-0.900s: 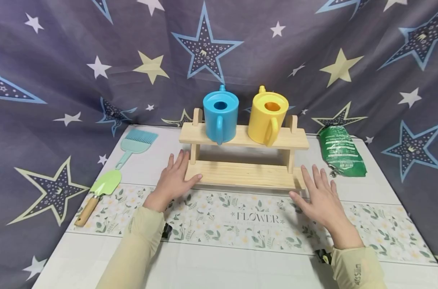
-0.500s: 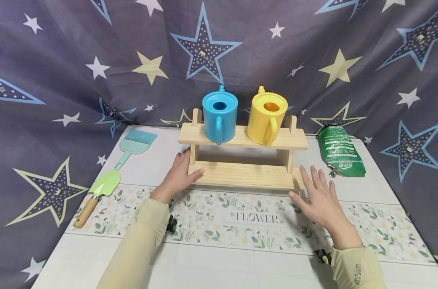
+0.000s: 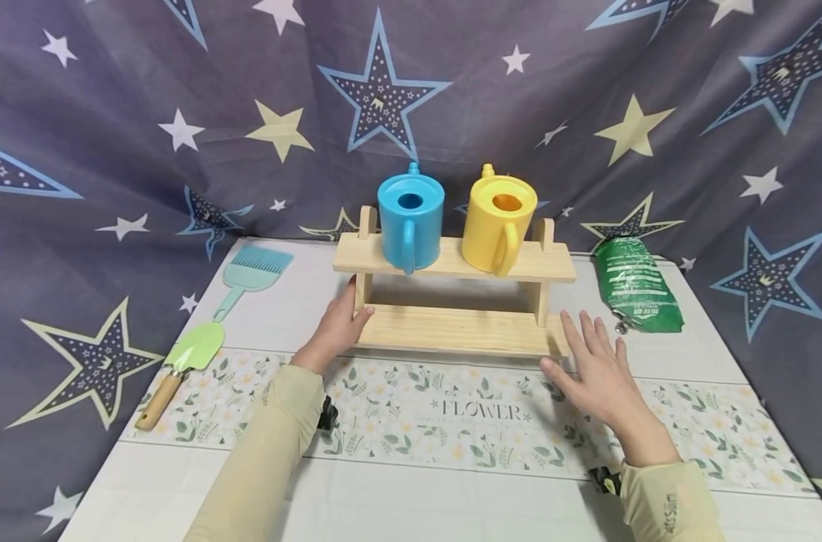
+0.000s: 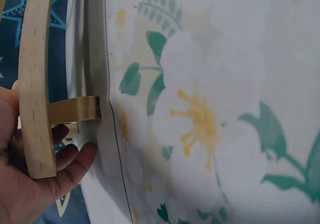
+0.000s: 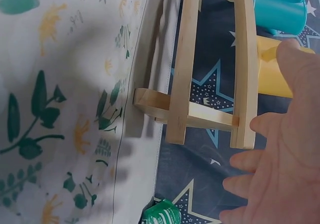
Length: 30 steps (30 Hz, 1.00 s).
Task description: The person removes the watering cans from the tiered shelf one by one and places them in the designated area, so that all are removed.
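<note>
A two-tier wooden shelf (image 3: 458, 331) stands toward the back of the table. My left hand (image 3: 334, 331) grips the left end of its lower board; in the left wrist view the thumb is on one side of the board (image 4: 37, 84) and the fingertips (image 4: 82, 164) show on the other. Beside the shelf's right end, my right hand (image 3: 601, 380) has its fingers spread and holds nothing. On the upper board are a blue watering can (image 3: 411, 226) and a yellow watering can (image 3: 495, 226), handles facing me.
At the left lie a teal dustpan with a brush (image 3: 254, 269) and a green trowel (image 3: 197, 346) with a wooden handle. A green bag (image 3: 637, 286) with a small metal piece (image 3: 621, 325) lies at the right. Behind the table hangs a star-patterned cloth (image 3: 248, 68).
My left hand has moved in from beside the shelf, and its fingers have closed around the lower board's left end. The right hand and the watering cans stay in place.
</note>
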Tool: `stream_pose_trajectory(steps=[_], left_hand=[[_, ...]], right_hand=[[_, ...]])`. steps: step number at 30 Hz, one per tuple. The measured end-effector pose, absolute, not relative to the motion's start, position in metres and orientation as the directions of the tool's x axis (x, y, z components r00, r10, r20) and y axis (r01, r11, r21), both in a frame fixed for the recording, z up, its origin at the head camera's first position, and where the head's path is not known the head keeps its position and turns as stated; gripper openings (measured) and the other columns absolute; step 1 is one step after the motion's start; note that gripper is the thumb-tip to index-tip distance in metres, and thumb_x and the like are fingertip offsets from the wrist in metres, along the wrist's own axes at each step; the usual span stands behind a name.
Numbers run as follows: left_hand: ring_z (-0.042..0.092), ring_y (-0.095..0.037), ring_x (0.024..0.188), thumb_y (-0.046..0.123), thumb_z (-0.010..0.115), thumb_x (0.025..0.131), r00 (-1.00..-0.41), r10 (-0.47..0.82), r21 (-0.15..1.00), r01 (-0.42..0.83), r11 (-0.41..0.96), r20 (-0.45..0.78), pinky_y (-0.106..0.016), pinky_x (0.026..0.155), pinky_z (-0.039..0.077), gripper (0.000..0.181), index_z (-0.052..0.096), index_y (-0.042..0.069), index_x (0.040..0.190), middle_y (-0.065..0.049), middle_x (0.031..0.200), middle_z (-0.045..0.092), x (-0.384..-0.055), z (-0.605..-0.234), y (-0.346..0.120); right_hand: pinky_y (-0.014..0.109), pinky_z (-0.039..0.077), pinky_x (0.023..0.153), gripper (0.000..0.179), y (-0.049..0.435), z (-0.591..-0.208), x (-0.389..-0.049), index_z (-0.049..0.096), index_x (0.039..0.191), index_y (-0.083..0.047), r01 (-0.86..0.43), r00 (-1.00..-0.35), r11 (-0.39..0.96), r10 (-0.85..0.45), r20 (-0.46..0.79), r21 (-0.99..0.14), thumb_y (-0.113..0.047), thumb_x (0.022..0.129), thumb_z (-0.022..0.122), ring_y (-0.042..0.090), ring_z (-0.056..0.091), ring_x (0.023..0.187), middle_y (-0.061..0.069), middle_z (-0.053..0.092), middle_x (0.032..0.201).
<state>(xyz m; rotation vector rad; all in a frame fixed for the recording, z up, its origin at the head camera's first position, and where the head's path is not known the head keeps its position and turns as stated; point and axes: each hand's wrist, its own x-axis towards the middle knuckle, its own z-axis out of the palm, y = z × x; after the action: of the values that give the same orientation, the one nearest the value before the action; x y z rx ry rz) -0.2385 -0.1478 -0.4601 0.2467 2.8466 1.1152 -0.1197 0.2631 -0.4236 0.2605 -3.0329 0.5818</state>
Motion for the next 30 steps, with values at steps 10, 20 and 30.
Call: stream_pose_trajectory(steps=[10,20,30], left_hand=[[0.041,-0.042,0.129,0.027,0.045,0.105,-0.988,0.151,0.675,0.102,0.731,-0.014,-0.055,0.106,0.033,0.063,0.013,0.011,0.157,-0.026,0.140,0.044,-0.239,-0.464,-0.152],[0.052,-0.034,0.105,0.031,0.046,0.104,-0.994,0.105,0.671,0.066,0.738,-0.018,-0.051,0.092,0.043,0.060,0.022,0.011,0.156,-0.022,0.120,0.051,-0.241,-0.467,-0.151],[0.053,-0.033,0.101,0.031,0.046,0.104,-0.997,0.075,0.665,0.042,0.746,-0.021,-0.049,0.088,0.044,0.059,0.024,0.012,0.155,-0.021,0.117,0.052,-0.243,-0.470,-0.149]], right_hand=[[0.069,-0.002,0.108,0.082,0.261,-0.421,-0.124,0.009,0.158,-0.012,-0.224,-0.974,0.891,-0.192,0.119,-0.395,-0.050,0.098,0.051,0.048,0.002,0.144,0.029,0.008,0.158],[0.068,0.005,0.110,0.077,0.254,-0.410,-0.139,0.013,0.158,-0.011,-0.311,-0.948,0.829,-0.240,0.207,-0.464,-0.041,0.099,0.053,0.047,0.011,0.144,0.027,0.014,0.158],[0.060,0.020,0.111,0.072,0.241,-0.394,-0.157,0.018,0.156,-0.007,-0.353,-0.935,0.686,-0.239,0.262,-0.636,-0.033,0.100,0.055,0.043,0.023,0.142,0.019,0.021,0.158]])
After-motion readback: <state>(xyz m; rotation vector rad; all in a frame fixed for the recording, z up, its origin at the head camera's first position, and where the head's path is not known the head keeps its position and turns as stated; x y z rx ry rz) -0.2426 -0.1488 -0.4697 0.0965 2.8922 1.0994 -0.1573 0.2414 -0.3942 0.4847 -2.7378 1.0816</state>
